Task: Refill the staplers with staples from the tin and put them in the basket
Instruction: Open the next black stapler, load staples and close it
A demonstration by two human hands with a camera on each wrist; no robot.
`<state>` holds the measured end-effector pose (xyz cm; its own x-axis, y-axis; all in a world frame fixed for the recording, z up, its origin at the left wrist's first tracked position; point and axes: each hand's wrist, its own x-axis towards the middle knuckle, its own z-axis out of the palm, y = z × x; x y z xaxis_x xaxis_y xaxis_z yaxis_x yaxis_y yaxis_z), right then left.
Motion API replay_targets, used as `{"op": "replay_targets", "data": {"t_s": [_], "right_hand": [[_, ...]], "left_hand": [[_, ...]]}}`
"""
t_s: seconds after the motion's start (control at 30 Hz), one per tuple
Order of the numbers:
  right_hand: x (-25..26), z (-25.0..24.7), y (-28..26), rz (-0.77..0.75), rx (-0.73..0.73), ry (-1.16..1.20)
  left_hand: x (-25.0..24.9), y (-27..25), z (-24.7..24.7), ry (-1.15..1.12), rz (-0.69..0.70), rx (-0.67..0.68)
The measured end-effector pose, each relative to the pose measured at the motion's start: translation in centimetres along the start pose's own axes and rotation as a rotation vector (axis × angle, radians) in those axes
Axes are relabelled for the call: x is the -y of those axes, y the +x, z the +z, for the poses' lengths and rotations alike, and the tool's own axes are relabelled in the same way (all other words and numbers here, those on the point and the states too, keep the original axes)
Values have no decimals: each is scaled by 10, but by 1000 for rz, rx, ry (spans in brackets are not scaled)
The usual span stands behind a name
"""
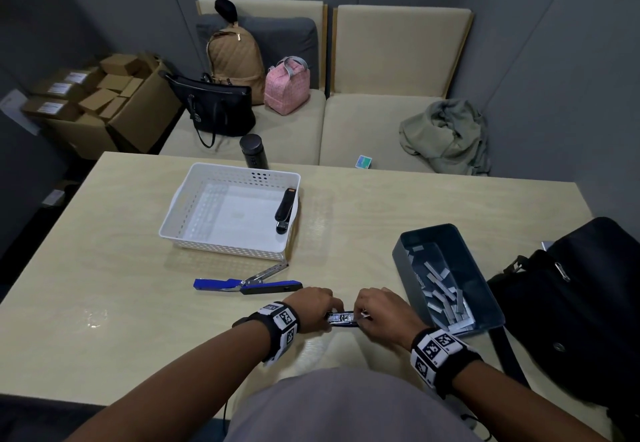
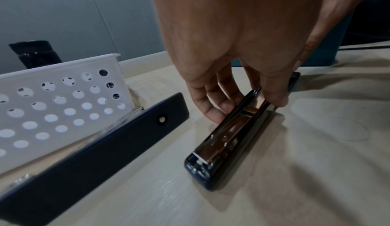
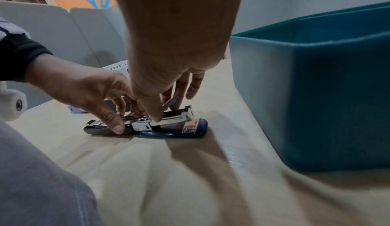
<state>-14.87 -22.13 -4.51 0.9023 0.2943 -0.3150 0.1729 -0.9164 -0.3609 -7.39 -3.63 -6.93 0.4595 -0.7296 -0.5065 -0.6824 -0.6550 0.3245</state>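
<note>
A small dark blue stapler (image 1: 343, 319) lies opened flat on the table near the front edge, its metal channel up (image 2: 227, 132) (image 3: 168, 122). My left hand (image 1: 317, 306) grips its left half between fingers and thumb (image 2: 242, 102). My right hand (image 1: 375, 310) pinches a grey strip of staples (image 3: 170, 103) over the channel at the right half. The teal tin (image 1: 450, 279) holding several staple strips stands just right of my hands. A white perforated basket (image 1: 228, 209) further back holds one black stapler (image 1: 285, 209). A larger blue stapler (image 1: 247, 284) lies opened in front of the basket.
A black bottle (image 1: 254, 151) stands behind the basket at the table's far edge. A black bag (image 1: 581, 303) sits at the right table edge beside the tin. Sofa seats with bags and a grey cloth lie beyond the table.
</note>
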Motion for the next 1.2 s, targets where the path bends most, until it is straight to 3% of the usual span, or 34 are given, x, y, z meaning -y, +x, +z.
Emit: {"op": "replay_targets", "data": {"t_s": [0.33, 0.6, 0.93, 1.07, 1.2], "right_hand": [[-3, 3, 0, 25, -23, 48], [-1, 8, 1, 17, -44, -62], [-11, 5, -3, 13, 14, -101], [-24, -1, -13, 91, 48, -80], [-28, 1, -19, 134, 74, -91]], "left_hand": [[1, 1, 0, 2, 2, 15], [0, 2, 0, 9, 5, 12], [3, -5, 2, 28, 21, 11], [18, -17, 15, 162, 23, 0], [29, -27, 7, 153, -28, -20]]}}
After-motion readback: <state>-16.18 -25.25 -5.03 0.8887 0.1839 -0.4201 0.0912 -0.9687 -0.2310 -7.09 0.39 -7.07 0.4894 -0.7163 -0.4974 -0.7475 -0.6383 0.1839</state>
